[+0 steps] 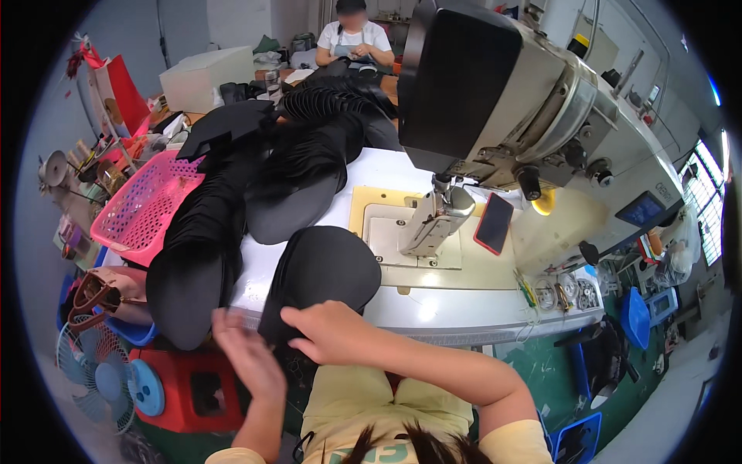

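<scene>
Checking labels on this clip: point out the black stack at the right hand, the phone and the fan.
Black stack (328, 267), head view: top piece's upper face.
Phone (495, 223), head view: middle of its screen.
Fan (108, 380), head view: its central hub.

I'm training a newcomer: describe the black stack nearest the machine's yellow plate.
Find the big sewing machine, then its yellow plate. At its front left lies the rounded black stack; unlike neighbouring stacks, it has the right hand at its edge.

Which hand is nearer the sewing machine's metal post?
Right. The right hand is at the near edge of the front black stack, left of the metal post; the left hand is farther left, beyond the right hand.
</scene>
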### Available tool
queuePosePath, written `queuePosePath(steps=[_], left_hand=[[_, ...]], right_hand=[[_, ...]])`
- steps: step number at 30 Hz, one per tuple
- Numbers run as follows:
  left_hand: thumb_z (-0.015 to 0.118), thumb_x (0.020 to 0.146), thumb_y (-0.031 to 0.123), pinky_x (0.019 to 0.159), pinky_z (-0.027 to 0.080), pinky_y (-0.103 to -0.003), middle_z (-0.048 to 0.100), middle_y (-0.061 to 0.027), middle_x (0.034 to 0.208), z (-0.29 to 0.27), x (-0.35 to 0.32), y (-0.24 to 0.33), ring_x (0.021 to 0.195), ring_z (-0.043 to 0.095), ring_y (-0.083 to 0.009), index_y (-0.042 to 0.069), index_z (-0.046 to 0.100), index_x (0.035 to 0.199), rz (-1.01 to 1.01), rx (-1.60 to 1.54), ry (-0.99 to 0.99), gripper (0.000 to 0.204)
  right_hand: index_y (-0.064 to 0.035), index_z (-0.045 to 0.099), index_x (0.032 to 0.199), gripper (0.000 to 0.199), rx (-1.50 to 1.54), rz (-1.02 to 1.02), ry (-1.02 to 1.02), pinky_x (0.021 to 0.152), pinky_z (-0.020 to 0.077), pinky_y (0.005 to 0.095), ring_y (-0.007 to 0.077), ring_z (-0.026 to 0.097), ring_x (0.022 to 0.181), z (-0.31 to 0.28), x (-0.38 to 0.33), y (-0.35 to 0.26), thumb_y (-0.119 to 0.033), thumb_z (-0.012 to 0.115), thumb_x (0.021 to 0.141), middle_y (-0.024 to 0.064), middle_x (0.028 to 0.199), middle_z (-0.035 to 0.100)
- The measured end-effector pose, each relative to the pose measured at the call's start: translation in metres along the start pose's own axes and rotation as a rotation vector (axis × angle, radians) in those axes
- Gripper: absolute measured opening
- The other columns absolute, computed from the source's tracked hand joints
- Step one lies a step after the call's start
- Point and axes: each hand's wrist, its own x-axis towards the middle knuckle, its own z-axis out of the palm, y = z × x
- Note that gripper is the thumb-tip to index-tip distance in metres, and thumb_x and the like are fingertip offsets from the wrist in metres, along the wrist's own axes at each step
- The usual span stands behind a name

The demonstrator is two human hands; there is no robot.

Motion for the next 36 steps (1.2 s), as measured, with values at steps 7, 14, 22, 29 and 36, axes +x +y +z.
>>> queuePosePath(steps=[7, 14, 22, 29, 36], left_hand=[[0.078, 0.072, 0.039, 0.102, 0.039, -0.049, 0.063, -0.0130, 0.090, 0.054, 0.010, 0.043, 0.089, 0.061, -0.0338, 0.001, 0.064, 0.104, 0.719, 0.931, -0.938, 0.052], [0.077, 0.064, 0.009, 0.064, 0.043, -0.039, 0.060, -0.0114, 0.074, 0.070, -0.002, 0.039, 0.067, 0.057, -0.0316, 0.000, 0.060, 0.080, 0.638, 1.042, -0.755, 0.025], [0.075, 0.060, 0.003, 0.112, 0.024, -0.055, 0.067, -0.0079, 0.088, 0.067, 0.010, 0.041, 0.105, 0.061, -0.0273, 0.005, 0.065, 0.084, 0.629, 0.869, -0.766, 0.026], [0.066, 0.058, -0.004, 0.112, 0.025, -0.056, 0.069, -0.0056, 0.097, 0.048, 0.032, 0.033, 0.106, 0.062, -0.0279, 0.005, 0.066, 0.087, 0.644, 0.939, -0.876, 0.031], [0.062, 0.066, -0.006, 0.086, 0.049, -0.037, 0.069, -0.0110, 0.091, 0.056, 0.024, 0.050, 0.089, 0.066, -0.0300, 0.000, 0.066, 0.098, 0.315, 0.843, -0.796, 0.032]], right_hand=[[-0.0046, 0.054, 0.094, 0.023, -0.471, -0.029, -0.117, 0.053, 0.0519, 0.0392, 0.0325, 0.064, 0.065, -0.030, -0.042, -0.001, -0.006, 0.062, 0.072, 0.0135, 0.084, 0.061], [-0.0041, 0.058, 0.117, 0.045, -0.062, 0.050, 0.537, 0.071, 0.0527, 0.0396, 0.0329, 0.063, 0.082, -0.021, -0.054, 0.012, -0.004, 0.068, 0.073, 0.0140, 0.097, 0.064], [-0.0031, 0.066, 0.097, 0.032, -0.167, 0.036, 0.527, 0.064, 0.0470, 0.0375, 0.0306, 0.061, 0.073, -0.026, -0.084, 0.032, -0.011, 0.078, 0.067, 0.0096, 0.075, 0.064], [-0.0024, 0.064, 0.100, 0.032, -0.131, -0.009, 0.564, 0.088, 0.0502, 0.0400, 0.0311, 0.063, 0.083, -0.041, -0.087, 0.021, -0.016, 0.076, 0.073, 0.0101, 0.080, 0.065], [-0.0035, 0.066, 0.110, 0.039, -0.032, 0.237, 0.510, 0.074, 0.0532, 0.0325, 0.0256, 0.068, 0.081, -0.053, -0.102, 0.014, -0.001, 0.068, 0.071, 0.0150, 0.093, 0.069]])
